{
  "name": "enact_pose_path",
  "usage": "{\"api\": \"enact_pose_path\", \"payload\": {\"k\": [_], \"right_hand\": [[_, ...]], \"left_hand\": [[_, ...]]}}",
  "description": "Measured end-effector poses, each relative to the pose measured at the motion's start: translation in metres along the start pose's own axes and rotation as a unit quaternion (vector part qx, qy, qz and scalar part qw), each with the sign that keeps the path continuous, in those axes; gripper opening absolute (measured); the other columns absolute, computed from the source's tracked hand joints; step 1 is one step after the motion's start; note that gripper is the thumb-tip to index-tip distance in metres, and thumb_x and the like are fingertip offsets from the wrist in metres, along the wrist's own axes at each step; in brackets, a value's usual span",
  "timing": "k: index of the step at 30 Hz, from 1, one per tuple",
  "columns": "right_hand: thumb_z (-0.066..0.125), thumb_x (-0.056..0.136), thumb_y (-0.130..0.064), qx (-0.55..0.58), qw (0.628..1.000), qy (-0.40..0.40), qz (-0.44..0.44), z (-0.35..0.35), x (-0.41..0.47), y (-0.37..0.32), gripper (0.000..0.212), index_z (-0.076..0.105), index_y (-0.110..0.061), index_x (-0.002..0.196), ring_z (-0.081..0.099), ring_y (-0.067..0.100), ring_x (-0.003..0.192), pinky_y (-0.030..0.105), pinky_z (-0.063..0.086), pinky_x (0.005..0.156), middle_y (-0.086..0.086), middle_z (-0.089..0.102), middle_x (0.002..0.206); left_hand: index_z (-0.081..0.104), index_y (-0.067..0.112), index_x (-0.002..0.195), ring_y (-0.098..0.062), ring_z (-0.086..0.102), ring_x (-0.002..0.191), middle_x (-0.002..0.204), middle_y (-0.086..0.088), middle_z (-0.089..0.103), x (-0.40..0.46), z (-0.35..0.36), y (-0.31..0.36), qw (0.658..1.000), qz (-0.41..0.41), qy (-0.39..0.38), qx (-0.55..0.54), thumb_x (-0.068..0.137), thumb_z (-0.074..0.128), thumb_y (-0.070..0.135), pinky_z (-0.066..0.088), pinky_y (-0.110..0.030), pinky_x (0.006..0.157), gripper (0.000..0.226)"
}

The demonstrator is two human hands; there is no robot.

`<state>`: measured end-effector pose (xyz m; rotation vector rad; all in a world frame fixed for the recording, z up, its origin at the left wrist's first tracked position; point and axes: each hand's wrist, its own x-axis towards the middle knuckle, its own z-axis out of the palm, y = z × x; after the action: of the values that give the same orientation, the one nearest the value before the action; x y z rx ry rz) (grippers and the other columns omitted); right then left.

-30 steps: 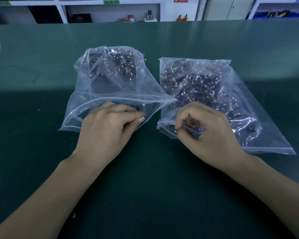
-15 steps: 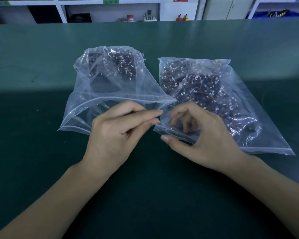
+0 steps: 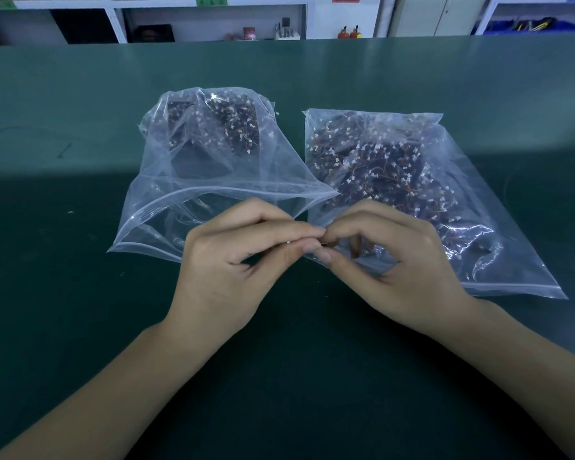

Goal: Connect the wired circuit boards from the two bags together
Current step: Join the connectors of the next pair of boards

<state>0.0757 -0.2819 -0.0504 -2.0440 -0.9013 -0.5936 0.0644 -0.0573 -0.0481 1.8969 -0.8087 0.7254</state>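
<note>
Since half a second ago both hands have closed in until their fingertips meet between the bags: left hand (image 3: 226, 260) and right hand (image 3: 392, 260) each hold a narrow pinch grip on something tiny, too hidden to name. No joined pair lies on the green desk (image 3: 80, 310), so the work looks barely begun. The boards, dark with thin wires and white plugs, fill the crinkly clear left bag (image 3: 166, 194), mouth open, and right bag (image 3: 478, 194).

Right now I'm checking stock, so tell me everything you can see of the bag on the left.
The left bag is clear, crinkled plastic with a zip strip along its mouth, which gapes open toward the person. It lies on the green table, puffed up, with dark wired boards heaped at its far end. Its right corner meets the right bag. The left hand partly covers its near edge.
</note>
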Motion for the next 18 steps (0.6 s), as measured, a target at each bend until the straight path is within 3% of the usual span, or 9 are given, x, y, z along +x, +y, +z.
{"api": "enact_pose_path", "payload": {"k": [6,10,13,18], "right_hand": [[0.085,0.094,-0.013,-0.004,1.0,0.004,0.003,0.0011,-0.0006,0.0019,0.008,0.078,-0.008,0.094,0.06,0.022,0.071,0.032,0.051,0.068,-0.001,0.07,0.091],[0.084,0.093,-0.006,0.024,1.0,0.008,0.013,0.0007,-0.0006,-0.0002,0.007,0.08,-0.01,0.096,0.063,0.016,0.075,0.031,0.051,0.067,-0.001,0.071,0.093],[0.08,0.095,-0.009,0.035,0.999,0.023,0.028,-0.0011,0.0002,-0.0019,0.007,0.079,-0.015,0.099,0.063,0.019,0.073,0.03,0.05,0.067,-0.001,0.071,0.093],[0.081,0.095,-0.007,0.027,0.998,0.041,0.049,-0.0026,0.0007,-0.0011,0.006,0.079,-0.012,0.098,0.062,0.023,0.073,0.027,0.048,0.071,-0.002,0.072,0.092]], "left_hand": [[0.081,0.005,0.11,-0.008,0.073,0.085,0.095,-0.002,0.074,-0.0013,0.0013,0.0001,1.0,-0.005,-0.006,-0.004,0.093,0.083,0.008,0.053,-0.019,0.074,0.017],[0.079,0.012,0.113,-0.016,0.071,0.078,0.093,-0.002,0.073,-0.0016,0.002,0.0013,1.0,-0.014,0.0,-0.007,0.094,0.084,0.019,0.055,-0.028,0.067,0.022],[0.072,0.022,0.119,-0.018,0.071,0.078,0.094,0.002,0.072,-0.0033,0.0034,0.0036,0.998,-0.057,0.019,-0.017,0.091,0.085,0.031,0.058,-0.034,0.065,0.032],[0.076,0.014,0.097,-0.019,0.07,0.079,0.091,0.004,0.072,-0.0022,0.0029,0.0,0.996,-0.087,0.028,0.012,0.094,0.082,0.028,0.054,-0.031,0.065,0.015]]}}
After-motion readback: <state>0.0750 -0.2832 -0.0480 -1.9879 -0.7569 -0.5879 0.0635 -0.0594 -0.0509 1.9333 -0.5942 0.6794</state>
